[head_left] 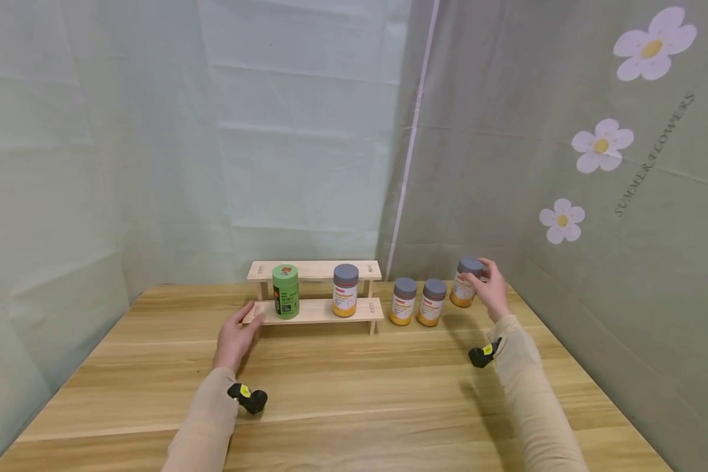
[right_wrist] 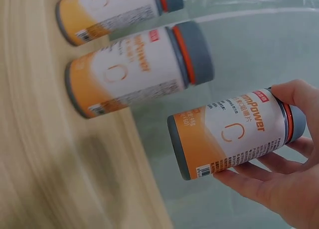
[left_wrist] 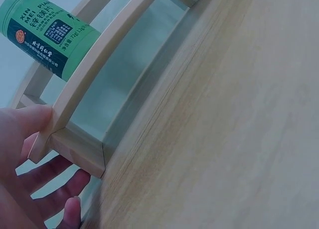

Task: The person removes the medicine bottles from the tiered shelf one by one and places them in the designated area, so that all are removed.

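Observation:
My right hand (head_left: 491, 292) holds a supplement bottle (right_wrist: 232, 132) with a grey lid and a white-and-orange label, thumb on one side and fingers on the other. In the right wrist view the bottle's base stands out against the backdrop cloth. My left hand (head_left: 236, 335) grips the left end of a two-step wooden shelf (head_left: 315, 311); in the left wrist view the thumb lies over the lower step's end, with the fingers below. A green bottle (head_left: 286, 292) stands upright on the lower step's left, and a grey-lidded supplement bottle (head_left: 345, 291) on its right.
Two matching grey-lidded bottles, a left one (head_left: 403, 301) and a right one (head_left: 432, 303), stand close together on the wooden table (head_left: 354, 400), right of the shelf. Pale cloth (head_left: 307, 131) hangs behind and along both sides. A black wrist camera (head_left: 248, 398) sits on the left sleeve.

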A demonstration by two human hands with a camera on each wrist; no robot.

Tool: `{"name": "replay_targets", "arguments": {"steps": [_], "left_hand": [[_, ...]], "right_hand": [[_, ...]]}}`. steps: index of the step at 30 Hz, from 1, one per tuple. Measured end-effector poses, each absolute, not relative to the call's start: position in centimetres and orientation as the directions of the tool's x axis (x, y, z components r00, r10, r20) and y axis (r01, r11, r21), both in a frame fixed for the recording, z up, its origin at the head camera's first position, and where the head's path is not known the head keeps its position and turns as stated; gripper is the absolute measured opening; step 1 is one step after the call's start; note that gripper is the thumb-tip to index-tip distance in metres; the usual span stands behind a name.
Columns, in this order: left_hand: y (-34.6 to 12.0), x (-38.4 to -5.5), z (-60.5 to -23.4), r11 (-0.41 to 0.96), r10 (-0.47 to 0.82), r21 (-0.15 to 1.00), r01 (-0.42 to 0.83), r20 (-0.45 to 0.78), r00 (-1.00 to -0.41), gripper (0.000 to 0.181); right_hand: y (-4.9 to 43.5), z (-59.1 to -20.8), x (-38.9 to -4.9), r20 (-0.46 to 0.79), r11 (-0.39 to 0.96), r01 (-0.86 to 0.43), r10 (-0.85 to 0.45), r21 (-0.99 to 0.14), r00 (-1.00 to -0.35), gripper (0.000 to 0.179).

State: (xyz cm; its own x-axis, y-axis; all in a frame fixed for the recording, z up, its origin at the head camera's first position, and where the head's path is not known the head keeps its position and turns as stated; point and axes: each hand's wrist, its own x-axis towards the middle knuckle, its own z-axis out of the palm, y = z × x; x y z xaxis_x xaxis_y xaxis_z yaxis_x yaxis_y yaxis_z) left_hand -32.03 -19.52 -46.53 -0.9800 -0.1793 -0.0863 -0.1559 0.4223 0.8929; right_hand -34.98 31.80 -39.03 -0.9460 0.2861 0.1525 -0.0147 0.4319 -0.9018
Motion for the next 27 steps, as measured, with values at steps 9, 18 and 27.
{"name": "replay_targets", "arguments": {"steps": [9, 18, 27], "left_hand": [[-19.5, -32.1, -46.5, 0.423, -0.182, 0.893, -0.150, -0.078, -0.980, 0.062], [-19.5, -32.1, -46.6, 0.415, -0.178, 0.897, -0.151, -0.083, -0.981, 0.063], [-19.7, -32.1, -46.7, 0.417, -0.184, 0.896, -0.150, -0.079, -0.980, 0.063]], "right_hand": [[32.0, -41.0, -35.0, 0.134, 0.428, -0.008, 0.266, -0.904, -0.955, 0.066], [32.5, -42.7, -35.1, 0.116, 0.419, -0.008, 0.233, -0.908, -0.966, 0.061], [32.6, -43.6, -34.8, 0.091, 0.401, -0.016, 0.168, -0.916, -0.982, 0.056]]}}
